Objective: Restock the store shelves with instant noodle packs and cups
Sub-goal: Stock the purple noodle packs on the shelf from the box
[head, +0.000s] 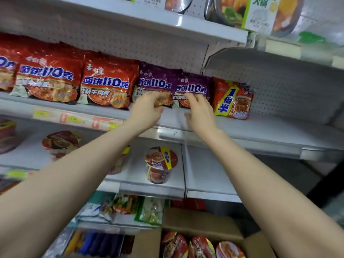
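Purple crinkled-plastic instant noodle packs (167, 81) lean back side by side on the white metal middle shelf (260, 127). They are straight ahead of both hands, and their long sides run across the shelf. The left hand (147, 107) curls its fingers on the lower edge of the left purple pack (154, 82), apparently pinching it. The right hand (200, 110) lays straighter fingers on the right purple pack (192, 86), thumb held apart. Red foil packs (106, 84) crowd the left and an orange-red pack with a yellow band (232, 99) sits just beside the right, so sideways room looks tight.

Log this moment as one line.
phase: both hands at shelf | left hand: fingers curled on lower edge of left purple pack | right hand: straight fingers touch right purple pack | cup carton: open below
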